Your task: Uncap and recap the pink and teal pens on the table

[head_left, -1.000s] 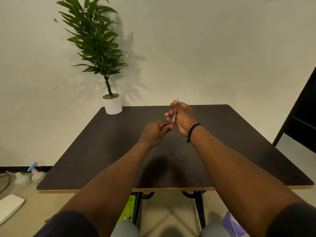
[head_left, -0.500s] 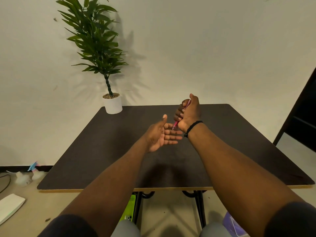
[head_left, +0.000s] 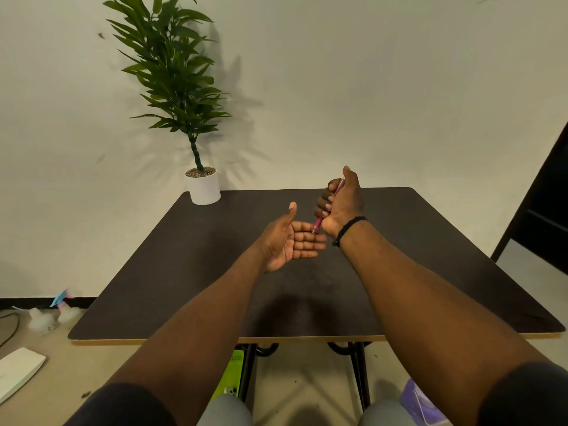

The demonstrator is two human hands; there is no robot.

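Observation:
My right hand point(head_left: 341, 201) is closed in a fist around the pink pen point(head_left: 318, 224), thumb up, above the far middle of the dark table point(head_left: 184, 272). The pen's lower end sticks out below the fist and points down at the fingers of my left hand point(head_left: 289, 241). That left hand is held flat, palm up and empty, just left of and below the fist. Whether the pen's end is capped is too small to tell. No teal pen shows anywhere in view.
A potted plant in a white pot point(head_left: 204, 189) stands at the table's far left corner, against the pale wall. A dark door frame point(head_left: 541, 204) rises at the right. On the floor lie a white object point(head_left: 18, 370) and a green item point(head_left: 232, 376) under the table.
One second ago both hands were together on the pen. My left hand has let go and opened flat, palm up, while my right hand turned to a thumb-up fist and holds the pen alone.

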